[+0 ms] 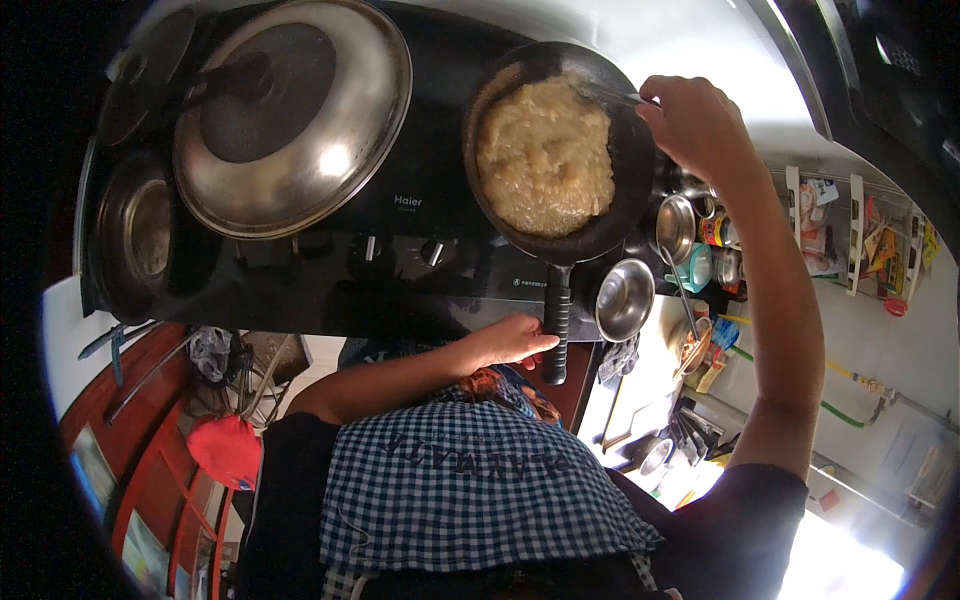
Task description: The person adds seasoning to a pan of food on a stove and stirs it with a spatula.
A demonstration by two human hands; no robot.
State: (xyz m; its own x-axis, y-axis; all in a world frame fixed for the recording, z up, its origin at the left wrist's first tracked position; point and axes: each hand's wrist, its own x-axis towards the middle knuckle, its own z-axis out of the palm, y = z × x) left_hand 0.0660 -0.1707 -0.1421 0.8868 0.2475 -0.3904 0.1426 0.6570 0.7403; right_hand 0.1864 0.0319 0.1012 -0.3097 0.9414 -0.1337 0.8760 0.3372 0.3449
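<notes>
A dark frying pan stands on the right part of a black Haier gas stove, its ribbed handle pointing towards me. In it lies a thick, pale yellow, glistening mass of batter-like food. My right hand grips the handle of a utensil from above, over the pan's far right rim; the utensil's working end is blurred at the food's upper edge. My left hand is beside the pan handle, its thumb tip at the grip; the other fingers are partly hidden, so how firmly it holds is unclear.
A large domed metal lid covers the left side of the stove, with a shallow metal pan at the far left. Right of the frying pan are a steel bowl, another bowl with a ladle, and several jars. Racks hang on the right wall.
</notes>
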